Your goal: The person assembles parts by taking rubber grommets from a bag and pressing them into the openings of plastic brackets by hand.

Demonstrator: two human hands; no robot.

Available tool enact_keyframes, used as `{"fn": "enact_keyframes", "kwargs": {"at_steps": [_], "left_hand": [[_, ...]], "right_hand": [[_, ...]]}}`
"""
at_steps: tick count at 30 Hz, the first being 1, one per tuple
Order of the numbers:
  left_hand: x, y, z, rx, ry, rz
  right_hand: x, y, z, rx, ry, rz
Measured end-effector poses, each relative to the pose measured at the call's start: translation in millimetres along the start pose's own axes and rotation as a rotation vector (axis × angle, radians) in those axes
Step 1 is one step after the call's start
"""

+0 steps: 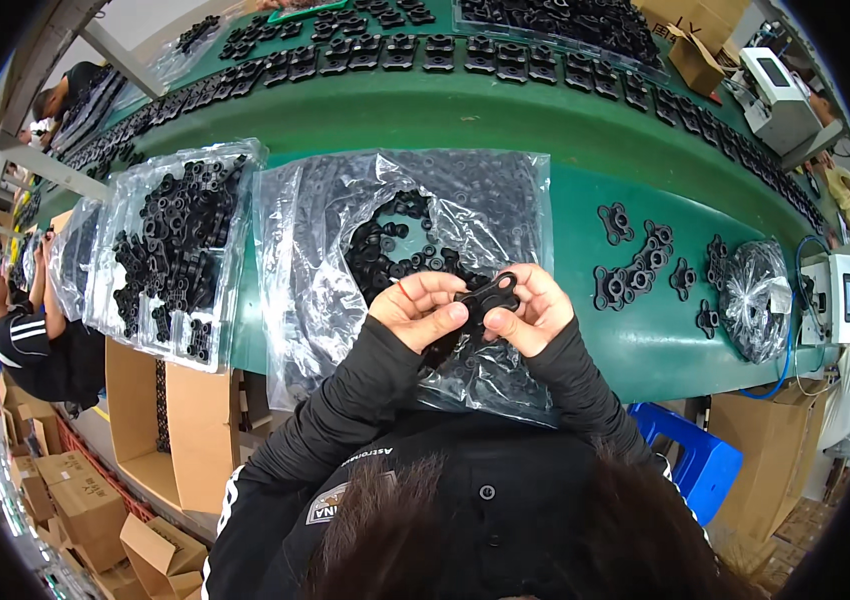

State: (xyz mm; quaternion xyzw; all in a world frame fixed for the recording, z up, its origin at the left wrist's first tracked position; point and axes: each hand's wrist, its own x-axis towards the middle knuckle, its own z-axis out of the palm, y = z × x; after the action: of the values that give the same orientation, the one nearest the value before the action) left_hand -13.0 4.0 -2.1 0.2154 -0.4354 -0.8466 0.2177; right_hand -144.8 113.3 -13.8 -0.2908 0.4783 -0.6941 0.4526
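Note:
Over the front of a torn clear plastic bag (pixel 300 250), my two hands hold one small black bracket-like part (pixel 490 294) with rounded ring ends. My left hand (pixel 417 312) pinches its left end between thumb and fingers. At its right end, my right hand (pixel 532 310) is closed on it, with a ring showing above the fingers. Through the bag's opening shows a heap of small round black pieces (pixel 370 250), partly hidden behind my hands. Several black parts (pixel 635 270) like the held one lie in loose groups on the green table (pixel 585 350) to the right.
At left, a clear plastic tray (pixel 105 270) holds many black parts. A plastic-wrapped bundle (pixel 755 300) and a white device (pixel 843 300) stand right. Rows of black parts (pixel 440 52) line the far bench. Below are a cardboard box (pixel 200 430) and blue stool (pixel 695 460). A co-worker (pixel 35 330) is left.

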Motion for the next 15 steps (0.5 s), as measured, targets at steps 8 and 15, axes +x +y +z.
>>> {"fn": "enact_keyframes", "kwargs": {"at_steps": [8,15], "left_hand": [[-0.4,-0.6,9.0,0.577,0.142,0.261],[29.3,22.1,3.8,1.125,-0.083,0.171]], "right_hand": [[-0.2,-1.2,2.0,-0.141,0.041,-0.059],[-0.3,-4.1,-7.8,-0.090,0.159,-0.024]]}}
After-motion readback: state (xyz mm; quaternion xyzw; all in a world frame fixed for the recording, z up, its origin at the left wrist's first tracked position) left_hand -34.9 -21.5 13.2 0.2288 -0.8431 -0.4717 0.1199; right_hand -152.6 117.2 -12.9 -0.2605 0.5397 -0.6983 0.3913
